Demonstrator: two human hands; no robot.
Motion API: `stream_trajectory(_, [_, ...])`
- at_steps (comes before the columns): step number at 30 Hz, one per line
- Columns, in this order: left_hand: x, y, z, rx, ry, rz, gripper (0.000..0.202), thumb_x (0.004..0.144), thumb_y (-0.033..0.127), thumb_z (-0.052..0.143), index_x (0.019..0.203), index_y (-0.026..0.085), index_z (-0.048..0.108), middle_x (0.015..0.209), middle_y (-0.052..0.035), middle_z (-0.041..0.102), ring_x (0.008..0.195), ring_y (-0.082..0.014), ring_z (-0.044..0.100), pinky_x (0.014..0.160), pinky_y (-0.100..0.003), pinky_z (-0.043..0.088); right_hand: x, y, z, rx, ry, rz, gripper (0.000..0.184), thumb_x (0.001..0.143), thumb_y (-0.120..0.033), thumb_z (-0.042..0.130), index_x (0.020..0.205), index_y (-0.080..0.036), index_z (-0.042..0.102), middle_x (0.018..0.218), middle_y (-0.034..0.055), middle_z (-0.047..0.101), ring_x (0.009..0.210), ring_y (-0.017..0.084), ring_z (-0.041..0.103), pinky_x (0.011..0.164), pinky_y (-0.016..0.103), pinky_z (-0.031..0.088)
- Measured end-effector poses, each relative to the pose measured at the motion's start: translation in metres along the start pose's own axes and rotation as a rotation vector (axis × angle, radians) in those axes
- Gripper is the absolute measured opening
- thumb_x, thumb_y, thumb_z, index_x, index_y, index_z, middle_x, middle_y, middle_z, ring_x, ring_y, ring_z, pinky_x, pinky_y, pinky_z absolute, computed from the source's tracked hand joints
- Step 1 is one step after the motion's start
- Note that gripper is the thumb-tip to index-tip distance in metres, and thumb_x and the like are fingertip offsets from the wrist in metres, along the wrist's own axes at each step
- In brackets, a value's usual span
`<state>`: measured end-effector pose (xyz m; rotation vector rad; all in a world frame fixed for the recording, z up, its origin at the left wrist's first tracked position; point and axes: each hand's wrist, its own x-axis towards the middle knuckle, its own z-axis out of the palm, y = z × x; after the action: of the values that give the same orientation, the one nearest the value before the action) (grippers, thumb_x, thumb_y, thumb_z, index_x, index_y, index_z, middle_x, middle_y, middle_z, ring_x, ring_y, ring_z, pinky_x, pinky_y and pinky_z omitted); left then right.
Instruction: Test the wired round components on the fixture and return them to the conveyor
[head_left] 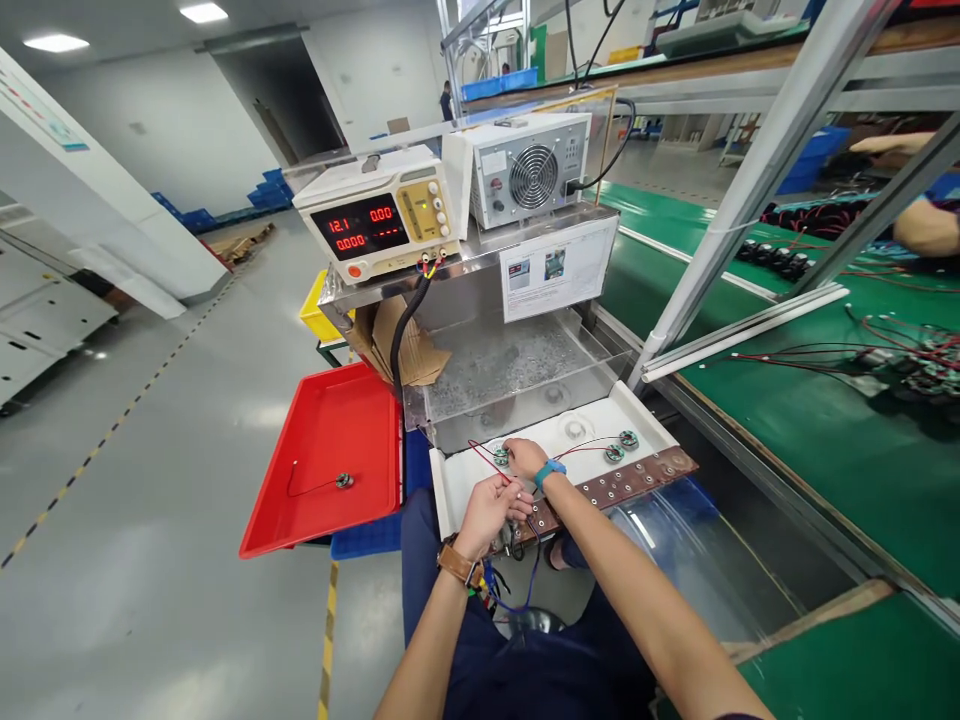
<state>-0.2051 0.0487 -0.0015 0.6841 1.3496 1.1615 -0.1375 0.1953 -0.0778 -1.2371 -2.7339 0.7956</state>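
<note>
Three round boards (613, 453) lie on the white tray (645, 415), a fourth in the red tray (322, 440) at nine o'clock. Left hand (487, 510) pinches a red wire (484, 458); right hand (525, 458) half-covers one board, grip unclear.

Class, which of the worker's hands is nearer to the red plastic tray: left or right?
Left. The left hand is to the right of the red plastic tray; the right hand lies farther right and further back, over the white tray.
</note>
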Motion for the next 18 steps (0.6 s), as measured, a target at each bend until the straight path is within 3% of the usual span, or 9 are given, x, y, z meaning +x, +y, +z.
stream_trajectory(4, [-0.002, -0.001, -0.005, 0.041, -0.019, -0.008, 0.051, 0.070, 0.061, 0.070, 0.086, 0.014, 0.059, 0.075, -0.0100, 0.074, 0.061, -0.0152, 0.068, 0.059, -0.026, 0.054, 0.000, -0.001, 0.000, -0.020, -0.004, -0.017, 0.037, 0.086, -0.013, 0.045, 0.117, -0.016, 0.066, 0.112, 0.0115, 0.071, 0.103, 0.021, 0.063, 0.087, 0.026, 0.040])
stream_trajectory(8, [0.002, -0.005, -0.008, 0.284, 0.056, 0.092, 0.048, 0.077, 0.063, 0.058, 0.084, 0.015, 0.063, 0.081, -0.0099, 0.073, 0.069, -0.0176, 0.067, 0.060, -0.027, 0.051, 0.001, -0.001, 0.000, -0.015, 0.001, -0.012, 0.036, 0.086, -0.013, 0.047, 0.115, -0.017, 0.066, 0.112, 0.0110, 0.071, 0.103, 0.021, 0.064, 0.086, 0.026, 0.040])
stream_trajectory(13, [0.012, -0.015, -0.011, 0.502, 0.149, 0.191, 0.036, 0.076, 0.052, 0.061, 0.069, 0.017, 0.067, 0.069, -0.0035, 0.068, 0.070, -0.0177, 0.059, 0.067, -0.027, 0.044, 0.002, 0.000, 0.001, -0.012, 0.000, 0.003, 0.034, 0.085, -0.015, 0.049, 0.114, -0.018, 0.067, 0.109, 0.0111, 0.071, 0.101, 0.022, 0.064, 0.084, 0.027, 0.041])
stream_trajectory(18, [0.019, -0.028, -0.010, 0.637, 0.172, 0.211, 0.031, 0.077, 0.044, 0.058, 0.065, 0.017, 0.068, 0.065, -0.0025, 0.069, 0.068, -0.0191, 0.059, 0.069, -0.029, 0.041, 0.003, 0.000, 0.003, -0.014, 0.002, 0.011, 0.034, 0.086, -0.015, 0.048, 0.114, -0.018, 0.067, 0.109, 0.0106, 0.071, 0.101, 0.021, 0.064, 0.084, 0.026, 0.040])
